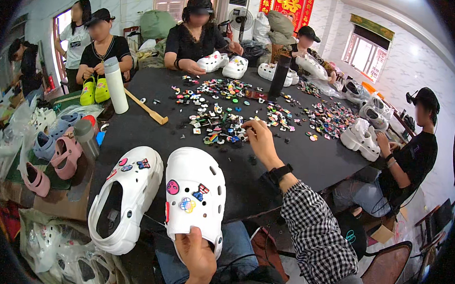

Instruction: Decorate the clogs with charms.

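My left hand (198, 256) grips a white clog (198, 166) at its opening, thumb on top and fingers inside. Pink, star-spangled and plaid-like charms sit in holes of its upper, with a red one at the edge. Left of it stands a second white clog (146, 163), also with several charms. My right hand (261, 139) reaches over the near edge of a pile of small colourful shoe charms (218, 122). Its fingers are bent down and drawn together at the charms; what they pinch, if anything, is too small to make out.
A black table (151, 133) holds more charm heaps (329, 119), a white bottle (116, 85), a wooden stick (147, 107) and a dark tumbler (279, 78). Pink clogs (64, 156) lie at left. Co-workers sit around, several handling clogs, including white ones (361, 139) at right.
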Tool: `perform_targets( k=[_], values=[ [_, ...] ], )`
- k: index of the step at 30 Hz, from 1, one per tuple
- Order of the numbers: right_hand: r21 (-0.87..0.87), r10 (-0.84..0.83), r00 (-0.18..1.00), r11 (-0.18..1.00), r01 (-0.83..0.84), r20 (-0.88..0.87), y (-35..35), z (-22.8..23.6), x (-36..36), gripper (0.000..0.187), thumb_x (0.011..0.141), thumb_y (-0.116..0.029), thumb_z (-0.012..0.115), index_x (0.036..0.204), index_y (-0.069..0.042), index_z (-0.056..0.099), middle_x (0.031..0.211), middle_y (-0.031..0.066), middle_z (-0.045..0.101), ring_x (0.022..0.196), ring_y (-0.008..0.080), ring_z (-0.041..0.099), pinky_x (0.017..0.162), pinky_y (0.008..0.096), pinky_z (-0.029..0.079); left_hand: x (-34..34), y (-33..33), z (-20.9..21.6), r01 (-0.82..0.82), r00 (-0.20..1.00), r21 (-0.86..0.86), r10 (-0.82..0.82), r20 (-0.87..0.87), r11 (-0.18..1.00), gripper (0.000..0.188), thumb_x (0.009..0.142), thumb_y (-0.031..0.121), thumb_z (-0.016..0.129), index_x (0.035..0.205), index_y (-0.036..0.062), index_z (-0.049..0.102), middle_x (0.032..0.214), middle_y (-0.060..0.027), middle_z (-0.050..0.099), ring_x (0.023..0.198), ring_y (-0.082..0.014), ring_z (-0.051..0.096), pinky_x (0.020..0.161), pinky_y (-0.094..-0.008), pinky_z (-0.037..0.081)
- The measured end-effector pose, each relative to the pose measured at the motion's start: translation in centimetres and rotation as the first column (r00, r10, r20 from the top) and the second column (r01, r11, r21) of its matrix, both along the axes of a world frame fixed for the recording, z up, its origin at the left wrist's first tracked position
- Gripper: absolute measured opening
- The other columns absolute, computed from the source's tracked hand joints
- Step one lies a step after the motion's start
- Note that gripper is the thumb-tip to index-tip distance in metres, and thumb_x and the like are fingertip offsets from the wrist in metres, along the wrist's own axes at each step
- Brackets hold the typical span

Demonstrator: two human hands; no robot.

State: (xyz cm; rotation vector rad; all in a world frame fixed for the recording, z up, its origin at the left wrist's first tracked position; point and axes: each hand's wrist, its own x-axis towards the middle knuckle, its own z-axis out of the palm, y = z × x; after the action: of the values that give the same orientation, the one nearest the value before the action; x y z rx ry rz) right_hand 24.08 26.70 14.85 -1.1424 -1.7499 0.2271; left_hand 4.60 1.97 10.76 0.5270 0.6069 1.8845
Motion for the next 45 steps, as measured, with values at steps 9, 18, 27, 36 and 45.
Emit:
perform_targets(
  k=[9, 18, 27, 36, 45],
  values=[
    [-0.02, -0.058, 0.984, 0.998, 0.062, 0.169, -0.1, -0.2, -0.7, 0.017, 0.089, -0.004, 0.056, 0.105, 0.0, 0.06, 0.098, 0.0155, 0.058, 0.085, 0.0267, 0.061, 0.072, 0.0354, 0.05, -0.2, -0.1, 0.3, 0.014, 0.997, 0.051, -0.01, -0.072, 0.999, 0.046, 0.098, 0.009, 0.043, 0.141, -0.0039, 0.029, 0.136, -0.018, 0.044, 0.124, -0.0276, 0.048, 0.104, -0.0407, 0.037],
    [-0.096, 0.012, 0.912, 0.995, 0.03, 0.41, 2.0, -2.3, 0.7, 0.025, 0.081, -0.018, 0.07, 0.093, 0.0, 0.058, 0.09, 0.0196, 0.057, 0.086, 0.0361, 0.059, 0.074, 0.042, 0.05, -0.2, -0.1, 0.2, 0.013, 0.998, 0.026, -0.012, -0.056, 1.0, 0.044, 0.097, 0.006, 0.045, 0.138, -0.0035, 0.033, 0.132, -0.0165, 0.048, 0.12, -0.026, 0.051, 0.101, -0.0388, 0.041],
    [-0.481, -0.014, 0.999, 0.876, 0.033, 0.043, 2.0, -2.0, 1.7, 0.022, 0.088, -0.019, 0.064, 0.099, 0.001, 0.063, 0.084, 0.013, 0.068, 0.077, 0.0213, 0.066, 0.069, 0.0348, 0.052, -0.3, -0.4, 0.4, 0.033, 0.999, -0.016, -0.033, -0.014, 0.999, 0.042, 0.096, 0.007, 0.048, 0.135, -0.0023, 0.037, 0.131, -0.0154, 0.049, 0.119, -0.0258, 0.052, 0.1, -0.0386, 0.042],
    [-0.491, 0.171, 0.981, 0.865, -0.105, 0.092, 2.0, -2.2, 3.1, 0.027, 0.088, -0.026, 0.063, 0.097, -0.001, 0.071, 0.091, 0.0092, 0.071, 0.083, 0.0144, 0.064, 0.077, 0.028, 0.049, 0.0, -0.2, 0.1, 0.027, 0.999, 0.003, -0.027, -0.017, 1.0, 0.041, 0.095, 0.006, 0.047, 0.134, -0.0032, 0.038, 0.13, -0.0156, 0.05, 0.117, -0.0247, 0.053, 0.099, -0.0385, 0.042],
    [-0.617, 0.072, 0.974, 0.763, -0.193, -0.216, 1.7, -1.3, 2.8, 0.035, 0.095, -0.026, 0.045, 0.105, -0.003, 0.069, 0.094, 0.0036, 0.068, 0.078, 0.011, 0.058, 0.069, 0.0244, 0.045, 0.1, -0.3, -0.1, 0.002, 1.0, -0.012, -0.002, -0.009, 1.0, 0.04, 0.095, 0.004, 0.046, 0.133, -0.0032, 0.039, 0.129, -0.0161, 0.05, 0.116, -0.0251, 0.053, 0.099, -0.0395, 0.042]
  ],
)
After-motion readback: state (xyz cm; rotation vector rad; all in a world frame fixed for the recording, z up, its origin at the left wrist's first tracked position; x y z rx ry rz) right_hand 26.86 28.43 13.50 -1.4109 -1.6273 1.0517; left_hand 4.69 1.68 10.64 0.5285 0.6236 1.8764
